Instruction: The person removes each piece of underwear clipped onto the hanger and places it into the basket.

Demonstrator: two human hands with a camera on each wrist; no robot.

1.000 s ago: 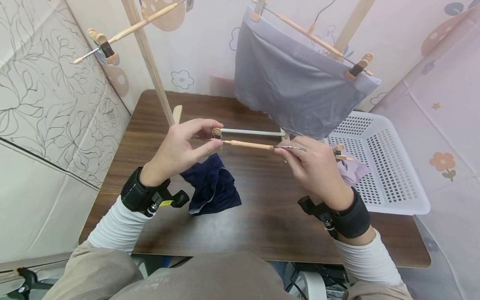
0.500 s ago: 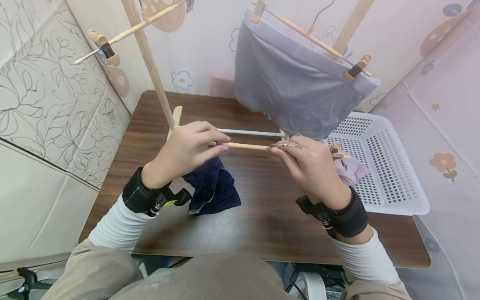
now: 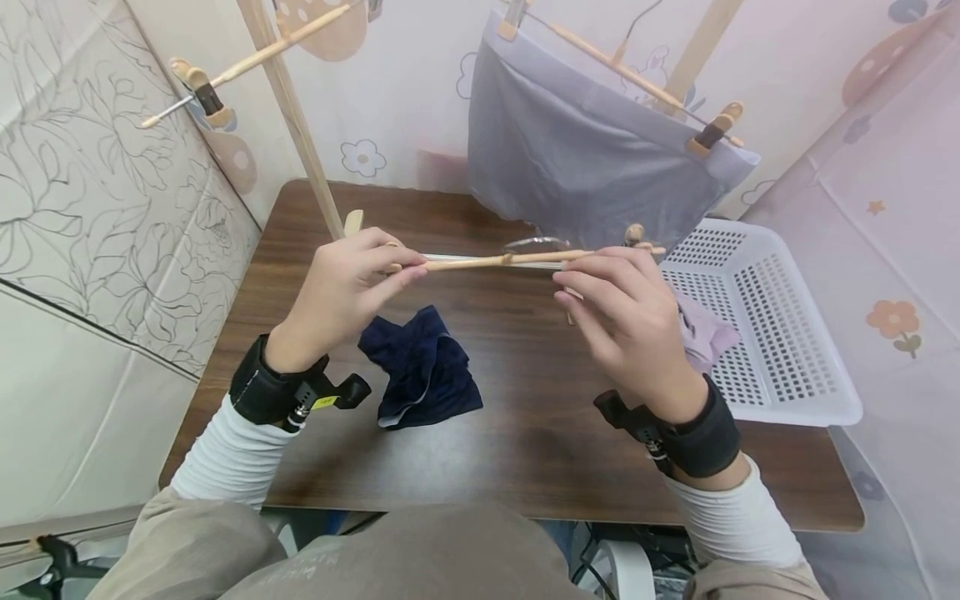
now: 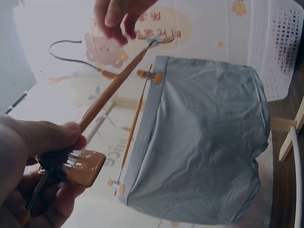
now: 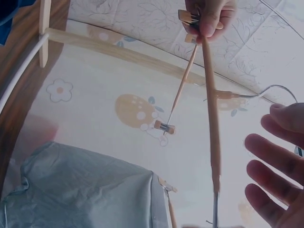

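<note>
I hold a wooden clip hanger (image 3: 495, 262) level above the brown table (image 3: 525, 433). My left hand (image 3: 347, 287) pinches its left end, thumb and fingers round the clip (image 4: 85, 167) there. My right hand (image 3: 626, 312) holds the bar near its right end, just inside the other clip (image 3: 636, 235); its fingers (image 5: 273, 161) are loosely spread and the thumb is hidden. The hanger's metal hook (image 3: 534, 243) points away from me. A crumpled dark blue garment (image 3: 422, 373) lies on the table below my left hand.
Grey shorts (image 3: 592, 179) hang clipped to a second hanger on the wooden rack (image 3: 288, 100) behind. An empty clip hanger (image 3: 225, 73) hangs at upper left. A white perforated basket (image 3: 772, 333) stands at the right, with a lilac garment (image 3: 705, 337) at its near side.
The hanger has risen and turned, its right end lifting so the right clip shows above my right hand. Both hands went up with it. The blue garment stayed put.
</note>
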